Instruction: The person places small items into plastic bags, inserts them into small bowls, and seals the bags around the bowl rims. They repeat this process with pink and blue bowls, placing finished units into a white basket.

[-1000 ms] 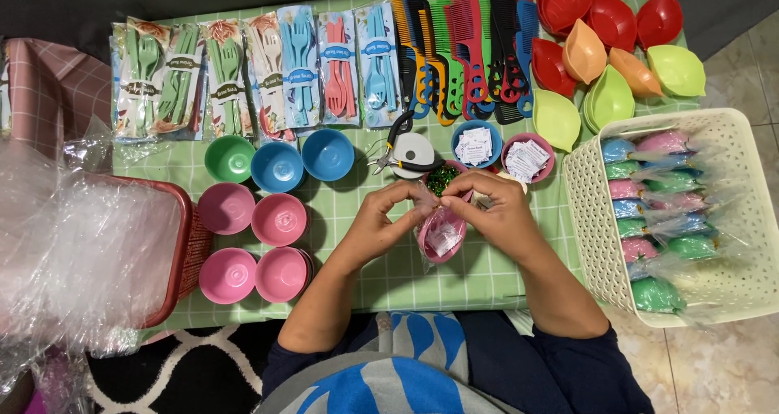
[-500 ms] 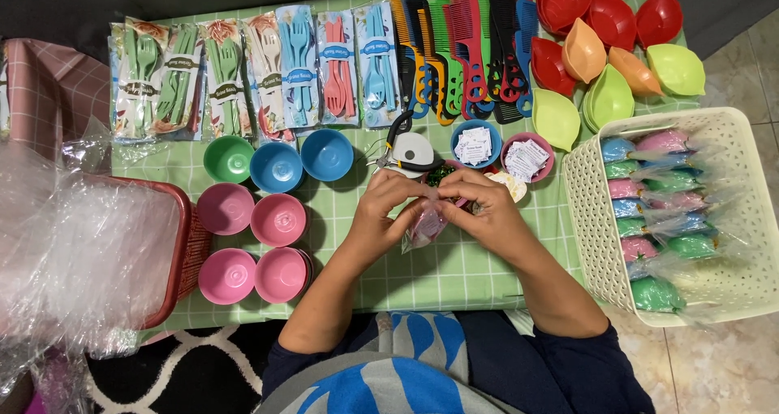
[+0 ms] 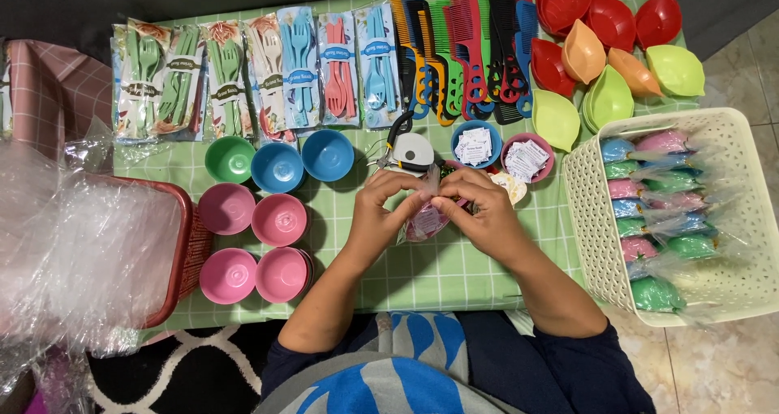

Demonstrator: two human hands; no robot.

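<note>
Both hands meet over the middle of the green checked tablecloth (image 3: 487,260). The left hand (image 3: 381,211) and the right hand (image 3: 483,215) have their fingertips pressed together on the top of a small clear plastic bag with a pink bowl inside (image 3: 423,221), pinching its mouth shut between them. The bag hangs just below the fingers, touching the cloth or nearly so; I cannot tell which.

Just beyond the grip lies a white and black hand tool (image 3: 410,150). Beside it, past the right hand, stand a small blue bowl of folded paper slips (image 3: 475,144) and a small pink bowl of paper slips (image 3: 527,156). To the left of the grip sit upturned plastic bowls: one green (image 3: 230,158), two blue (image 3: 278,167), four pink (image 3: 280,219). Farther off run packets of plastic cutlery (image 3: 243,77), coloured combs (image 3: 462,45), and leaf-shaped dishes in red, orange and lime (image 3: 604,49). Well right of the grip a cream plastic basket (image 3: 588,211) holds bagged bowls; far left, a red basket (image 3: 182,252) holds clear bags.
</note>
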